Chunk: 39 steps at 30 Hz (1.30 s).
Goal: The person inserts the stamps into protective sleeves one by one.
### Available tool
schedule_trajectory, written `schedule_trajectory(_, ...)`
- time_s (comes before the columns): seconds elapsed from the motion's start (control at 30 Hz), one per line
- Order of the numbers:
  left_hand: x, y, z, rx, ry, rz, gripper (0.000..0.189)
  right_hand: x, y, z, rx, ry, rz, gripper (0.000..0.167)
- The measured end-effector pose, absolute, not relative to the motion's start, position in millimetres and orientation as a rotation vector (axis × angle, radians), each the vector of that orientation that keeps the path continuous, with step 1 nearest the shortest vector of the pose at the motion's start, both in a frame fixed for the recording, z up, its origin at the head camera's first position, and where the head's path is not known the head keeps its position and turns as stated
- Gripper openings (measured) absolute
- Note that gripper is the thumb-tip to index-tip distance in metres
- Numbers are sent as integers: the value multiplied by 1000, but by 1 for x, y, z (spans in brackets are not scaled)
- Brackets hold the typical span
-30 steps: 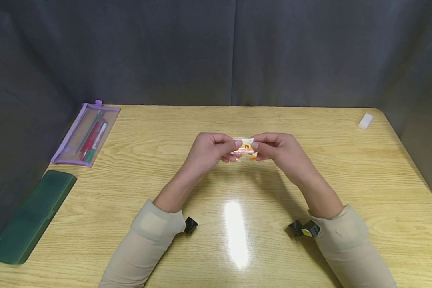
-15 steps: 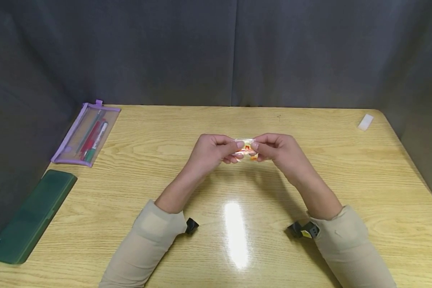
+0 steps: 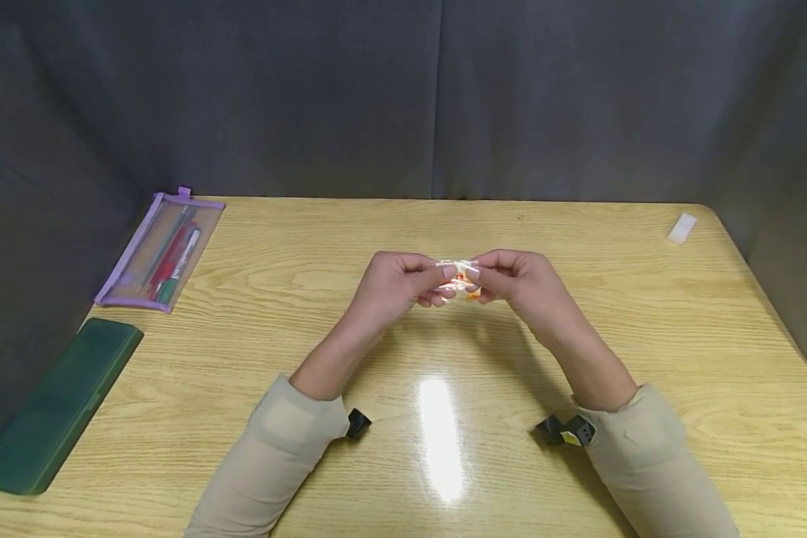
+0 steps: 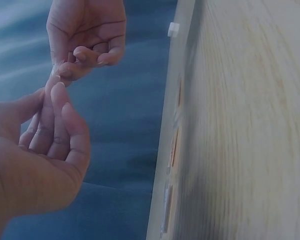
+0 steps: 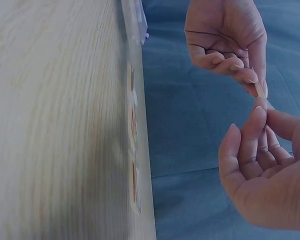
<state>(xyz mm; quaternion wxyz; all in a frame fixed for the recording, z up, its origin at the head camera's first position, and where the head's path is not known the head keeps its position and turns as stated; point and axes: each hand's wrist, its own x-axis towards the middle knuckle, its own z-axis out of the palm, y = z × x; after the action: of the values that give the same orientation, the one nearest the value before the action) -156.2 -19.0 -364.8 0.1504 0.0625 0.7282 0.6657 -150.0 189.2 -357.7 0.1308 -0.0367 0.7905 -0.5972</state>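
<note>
A small shiny clear wrapper [image 3: 460, 279] with red and yellow print is stretched between both hands at the middle of the head view. My left hand [image 3: 391, 288] pinches its left side between thumb and fingers. The right hand [image 3: 526, 288] pinches the opposite side, with the two thumbs close together on top. Fingers cover most of the wrapper, so its contents cannot be made out. In the left wrist view only a thin edge shows between the fingertips. Both hands are raised above the wooden table [image 3: 296, 344].
Several small flat packets with orange marks, one of them a packet [image 4: 174, 147], lie near the far table edge, mostly hidden by hands in the head view. A purple mesh pouch [image 3: 129, 280] with pens and a green case [image 3: 63, 407] lie left; a white block [image 3: 682, 228] sits far right.
The thumbs have drawn slightly closer together, and the wrapper between them looks more creased, with less of its print showing. Both arms have stayed nearly still.
</note>
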Motion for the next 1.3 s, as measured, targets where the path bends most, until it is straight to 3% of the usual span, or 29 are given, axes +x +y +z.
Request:
schedule_trajectory(0.43, -157, -20, -365, 243, 2128, 1926, 24, -150, 193, -357, -153, 2256, -1805, 39)
schedule_trajectory(0.73, -156, -15, -362, 272, 2200, 1814, 18, -150, 193, -358, -163, 2351, -1698, 28)
schedule_trajectory(1.3, -158, -25, -358, 130, 2239, 1858, 17, -150, 195, -355, -158, 2385, -1705, 27)
